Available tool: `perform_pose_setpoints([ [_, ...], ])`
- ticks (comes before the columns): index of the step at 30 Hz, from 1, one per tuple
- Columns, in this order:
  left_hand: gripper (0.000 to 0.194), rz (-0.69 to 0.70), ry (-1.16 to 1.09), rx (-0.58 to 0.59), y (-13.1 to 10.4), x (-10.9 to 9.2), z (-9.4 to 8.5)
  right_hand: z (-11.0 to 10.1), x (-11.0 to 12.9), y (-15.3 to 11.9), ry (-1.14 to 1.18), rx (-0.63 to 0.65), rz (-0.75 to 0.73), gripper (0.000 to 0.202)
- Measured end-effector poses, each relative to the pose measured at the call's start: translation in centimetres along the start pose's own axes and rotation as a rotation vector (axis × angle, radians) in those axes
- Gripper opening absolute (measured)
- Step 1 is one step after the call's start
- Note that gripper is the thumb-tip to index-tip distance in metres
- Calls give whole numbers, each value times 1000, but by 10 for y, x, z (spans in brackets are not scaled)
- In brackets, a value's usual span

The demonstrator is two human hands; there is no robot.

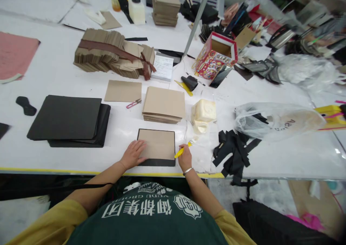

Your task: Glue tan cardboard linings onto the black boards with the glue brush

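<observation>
A tan cardboard sheet (159, 144) lies on a slightly larger black sheet (159, 162), whose dark border shows widest along the near edge. My left hand (133, 154) rests flat over the left side of the two sheets, fingers stretched out. In my right hand (185, 158), at their right edge, is a yellow-handled brush (183, 151), its pale bristles pointing up and right. Just beyond the brush stands a cream-coloured glue container (204, 111). Behind the sheets sits a stack of tan cardboard (163, 102).
Black sheets (67, 117) are stacked at left. Pink-handled thread snips (133, 103) lie near a single card (123, 90). Black strips (235, 153) hang over the table's front edge at right, beside a clear plastic bag (278, 120). A metal pole (197, 21) rises behind, near a red box (213, 59).
</observation>
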State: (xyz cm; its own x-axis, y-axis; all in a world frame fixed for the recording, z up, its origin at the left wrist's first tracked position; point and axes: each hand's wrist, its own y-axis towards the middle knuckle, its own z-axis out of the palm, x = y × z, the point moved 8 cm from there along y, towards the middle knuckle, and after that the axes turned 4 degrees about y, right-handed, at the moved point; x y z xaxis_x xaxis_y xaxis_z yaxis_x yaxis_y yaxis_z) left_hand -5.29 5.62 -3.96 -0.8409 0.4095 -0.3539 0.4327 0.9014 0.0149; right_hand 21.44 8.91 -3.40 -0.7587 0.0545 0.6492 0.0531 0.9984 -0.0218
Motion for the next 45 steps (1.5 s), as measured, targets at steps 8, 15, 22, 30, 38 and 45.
perform_pose_setpoints([
  [8, 65, 149, 38, 101, -7, -17, 26, 22, 15, -18, -65, 35, 5, 29],
  [15, 58, 160, 49, 43, -7, -17, 25, 21, 17, -13, -107, -5, 103, 24],
  [22, 59, 150, 55, 46, -9, -15, 26, 24, 17, -5, -89, -69, 136, 17],
  [30, 65, 139, -62, -27, -9, -8, 22, 23, 21, 2, -210, -32, 83, 22],
  [38, 37, -704, -530, -292, -48, 86, -5, 21, 32, -3, -202, -60, -171, 29],
  [45, 24, -765, -539, -93, -25, 77, -1, 44, 35, -5, -151, -22, -174, 26],
])
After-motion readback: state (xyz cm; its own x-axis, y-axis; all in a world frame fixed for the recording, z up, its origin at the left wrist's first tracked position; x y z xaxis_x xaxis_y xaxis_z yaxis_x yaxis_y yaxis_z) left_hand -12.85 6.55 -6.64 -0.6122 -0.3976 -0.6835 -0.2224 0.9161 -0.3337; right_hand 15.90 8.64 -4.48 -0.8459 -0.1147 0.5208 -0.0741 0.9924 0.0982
